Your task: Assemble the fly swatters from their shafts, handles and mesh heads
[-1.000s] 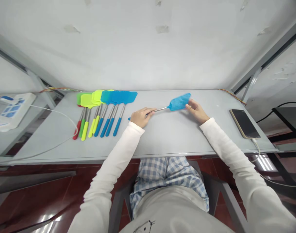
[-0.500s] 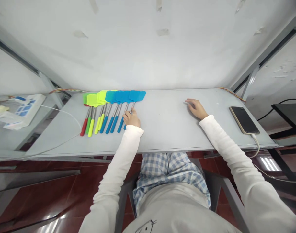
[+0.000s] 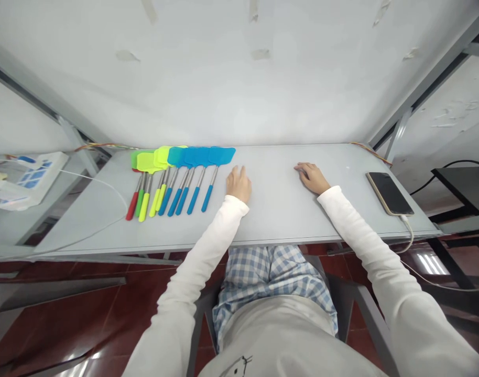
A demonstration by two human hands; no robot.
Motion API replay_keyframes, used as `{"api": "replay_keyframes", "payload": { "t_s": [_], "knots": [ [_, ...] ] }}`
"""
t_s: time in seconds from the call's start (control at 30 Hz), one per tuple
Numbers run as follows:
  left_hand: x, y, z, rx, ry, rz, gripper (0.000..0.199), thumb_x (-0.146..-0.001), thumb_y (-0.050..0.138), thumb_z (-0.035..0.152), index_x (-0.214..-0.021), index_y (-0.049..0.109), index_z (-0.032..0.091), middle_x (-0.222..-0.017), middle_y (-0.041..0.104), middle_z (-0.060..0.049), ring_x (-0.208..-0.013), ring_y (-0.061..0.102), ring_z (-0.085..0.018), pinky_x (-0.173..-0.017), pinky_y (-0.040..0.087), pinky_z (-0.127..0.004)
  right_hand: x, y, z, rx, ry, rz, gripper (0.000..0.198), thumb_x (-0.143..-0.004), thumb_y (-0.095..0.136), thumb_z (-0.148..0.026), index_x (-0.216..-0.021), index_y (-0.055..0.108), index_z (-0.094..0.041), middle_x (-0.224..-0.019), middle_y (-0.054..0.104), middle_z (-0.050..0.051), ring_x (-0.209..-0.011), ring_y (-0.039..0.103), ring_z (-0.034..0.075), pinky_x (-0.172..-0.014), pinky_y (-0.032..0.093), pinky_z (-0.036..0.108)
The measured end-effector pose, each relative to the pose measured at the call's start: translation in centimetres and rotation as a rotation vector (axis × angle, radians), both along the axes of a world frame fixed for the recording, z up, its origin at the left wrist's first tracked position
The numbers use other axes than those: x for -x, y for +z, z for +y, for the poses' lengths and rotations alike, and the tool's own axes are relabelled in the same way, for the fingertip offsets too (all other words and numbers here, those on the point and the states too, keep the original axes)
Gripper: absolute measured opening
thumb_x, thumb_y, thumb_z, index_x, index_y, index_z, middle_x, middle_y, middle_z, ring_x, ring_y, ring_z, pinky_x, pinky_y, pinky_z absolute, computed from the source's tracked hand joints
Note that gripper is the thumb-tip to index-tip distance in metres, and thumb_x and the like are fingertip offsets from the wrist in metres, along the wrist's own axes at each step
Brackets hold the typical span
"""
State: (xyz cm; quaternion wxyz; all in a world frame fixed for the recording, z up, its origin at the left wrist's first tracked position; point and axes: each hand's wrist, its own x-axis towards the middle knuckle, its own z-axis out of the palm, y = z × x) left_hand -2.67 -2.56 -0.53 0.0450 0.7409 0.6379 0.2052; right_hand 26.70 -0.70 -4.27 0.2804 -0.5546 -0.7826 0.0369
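Several fly swatters lie in a row on the left half of the grey table (image 3: pixel 279 220), their flat heads overlapping toward the wall. The rightmost blue fly swatter (image 3: pixel 208 196) lies just left of my left hand (image 3: pixel 238 184), apart from it. That hand is over the tabletop with its fingers apart and nothing in it. In the same row are a yellow fly swatter (image 3: pixel 144 206) and a red-handled fly swatter (image 3: pixel 132 205), whose head is mostly hidden. My right hand (image 3: pixel 313 177) rests on the table farther right, fingers stretched out and holding nothing.
A phone (image 3: pixel 389 192) with a white cable plugged in lies at the table's right end. On the left, a thin white cable (image 3: pixel 106 183) crosses the table corner, near a white box (image 3: pixel 37 180) on the neighbouring surface. A white wall (image 3: pixel 208 78) stands behind the table.
My left hand has let go of the rightmost blue fly swatter and moved right, off its handle. The right hand stays in about the same place on the table.
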Motion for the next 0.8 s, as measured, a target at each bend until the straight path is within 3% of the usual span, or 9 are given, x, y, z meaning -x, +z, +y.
{"api": "replay_keyframes", "payload": {
  "t_s": [0.1,0.23,0.5,0.8],
  "knots": [
    [-1.6,-0.5,1.8,0.015,-0.159,0.002,0.049,-0.090,0.036,0.019,-0.137,0.046,0.007,-0.144,0.042,-0.022,-0.130,0.044,-0.030,-0.110,0.032,-0.045,0.1,0.1,-0.1,-0.001,-0.006,-0.011,0.038,-0.086,0.037,-0.019,-0.115,0.062,-0.016,-0.125,0.061,0.015,-0.115,0.054,0.029,-0.101,0.041,0.048],
    [-2.5,-1.6,4.1,-0.003,-0.251,0.014,0.050,-0.093,0.035,0.021,-0.139,0.043,0.006,-0.149,0.038,-0.019,-0.138,0.036,-0.029,-0.115,0.027,-0.042,0.2,0.2,-0.3,-0.005,-0.016,-0.036,0.037,-0.087,0.037,-0.020,-0.115,0.061,-0.017,-0.125,0.061,0.014,-0.111,0.055,0.029,-0.098,0.042,0.048],
    [-2.1,-3.7,5.2,-0.024,-0.267,0.002,0.046,-0.092,0.036,0.023,-0.135,0.049,0.012,-0.146,0.045,-0.014,-0.137,0.039,-0.026,-0.114,0.032,-0.042,0.4,0.2,-0.5,-0.013,-0.022,-0.065,0.037,-0.088,0.035,-0.018,-0.117,0.059,-0.017,-0.125,0.060,0.014,-0.112,0.055,0.029,-0.095,0.044,0.047],
    [-2.1,-3.8,5.2,-0.050,-0.261,0.013,0.045,-0.093,0.035,0.023,-0.133,0.051,0.013,-0.145,0.047,-0.014,-0.136,0.041,-0.024,-0.113,0.034,-0.042,0.4,0.1,-0.6,-0.020,-0.028,-0.065,0.037,-0.088,0.035,-0.018,-0.117,0.059,-0.017,-0.126,0.060,0.014,-0.110,0.055,0.029,-0.094,0.044,0.048]
  ]
}}
